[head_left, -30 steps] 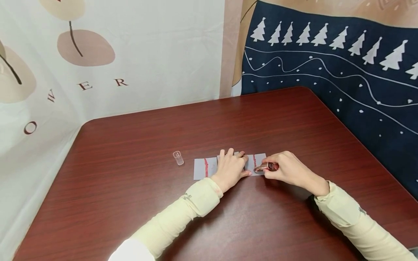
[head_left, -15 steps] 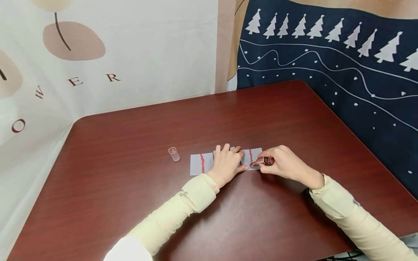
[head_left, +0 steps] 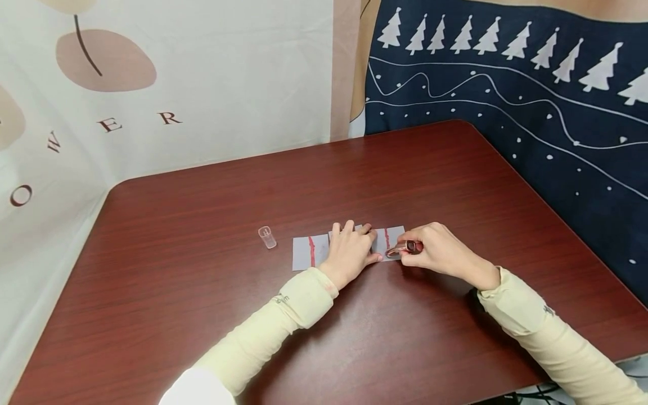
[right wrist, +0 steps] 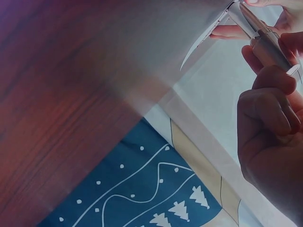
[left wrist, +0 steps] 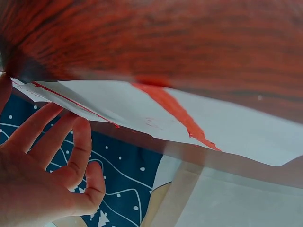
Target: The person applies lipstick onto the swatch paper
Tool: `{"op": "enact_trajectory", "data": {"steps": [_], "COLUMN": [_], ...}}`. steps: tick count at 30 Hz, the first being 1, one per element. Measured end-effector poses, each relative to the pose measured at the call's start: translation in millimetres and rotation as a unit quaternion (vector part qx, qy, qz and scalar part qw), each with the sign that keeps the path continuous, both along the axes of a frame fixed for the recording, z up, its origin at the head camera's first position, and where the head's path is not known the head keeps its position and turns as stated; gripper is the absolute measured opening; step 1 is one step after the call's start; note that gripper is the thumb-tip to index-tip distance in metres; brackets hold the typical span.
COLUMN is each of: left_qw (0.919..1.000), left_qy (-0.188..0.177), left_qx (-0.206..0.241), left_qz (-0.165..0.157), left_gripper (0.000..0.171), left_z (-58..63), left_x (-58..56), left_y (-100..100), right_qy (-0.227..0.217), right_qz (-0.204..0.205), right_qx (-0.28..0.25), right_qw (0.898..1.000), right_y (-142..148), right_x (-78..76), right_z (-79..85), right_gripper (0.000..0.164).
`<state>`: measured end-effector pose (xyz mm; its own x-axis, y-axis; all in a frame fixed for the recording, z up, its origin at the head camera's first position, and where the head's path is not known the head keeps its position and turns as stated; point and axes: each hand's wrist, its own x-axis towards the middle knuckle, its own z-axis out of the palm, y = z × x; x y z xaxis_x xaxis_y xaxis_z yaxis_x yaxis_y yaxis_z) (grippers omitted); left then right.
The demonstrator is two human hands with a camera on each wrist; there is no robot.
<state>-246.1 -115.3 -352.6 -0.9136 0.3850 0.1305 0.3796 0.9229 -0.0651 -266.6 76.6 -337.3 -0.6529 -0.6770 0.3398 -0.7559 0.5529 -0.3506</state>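
Note:
In the head view, my left hand (head_left: 349, 253) lies with fingers spread over the middle of a row of pale paper pieces, touching them. The left paper (head_left: 302, 253) bears a red streak, seen close as a red smear (left wrist: 182, 116) in the left wrist view. My right hand (head_left: 440, 250) pinches a shiny copper-brown lipstick (head_left: 412, 246) between thumb and fingers. Its tip is at the lower end of the red line on the right paper (head_left: 397, 232). The right wrist view shows the lipstick tube (right wrist: 270, 49) tilted. Whether the papers are joined under my left hand is hidden.
A clear plastic cap (head_left: 268, 237) lies on the dark red wooden table (head_left: 202, 225), left of the papers. Behind the table hang a white printed cloth (head_left: 243, 73) and a navy cloth (head_left: 481, 84) with white trees. Cables (head_left: 539, 394) show below the table's near right edge.
The head view has shifted, so everything appears further up and left. Against the right paper, the lipstick tip has moved slightly toward the near edge. My left hand stays in place on the papers.

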Motion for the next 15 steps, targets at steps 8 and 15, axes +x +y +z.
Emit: {"op": "enact_trajectory", "data": {"steps": [8,15], "left_qw": [1.0000,1.0000], "left_qy": [-0.001,0.001], "left_qx": [0.001,0.002], "left_qz": [0.002,0.000], "left_gripper": [0.048,0.048], "left_z": [-0.2,0.3], "left_x": [0.7,1.2], "left_y": [-0.5,-1.2], "right_qy": [-0.003,-0.003], "right_qz": [-0.003,-0.005], "right_qx": [0.000,-0.001], "right_qw": [1.000,1.000], "right_y": [-0.9,-2.0], "right_x": [1.1,1.6], "right_z": [0.0,0.2], "right_gripper": [0.016,0.014]}}
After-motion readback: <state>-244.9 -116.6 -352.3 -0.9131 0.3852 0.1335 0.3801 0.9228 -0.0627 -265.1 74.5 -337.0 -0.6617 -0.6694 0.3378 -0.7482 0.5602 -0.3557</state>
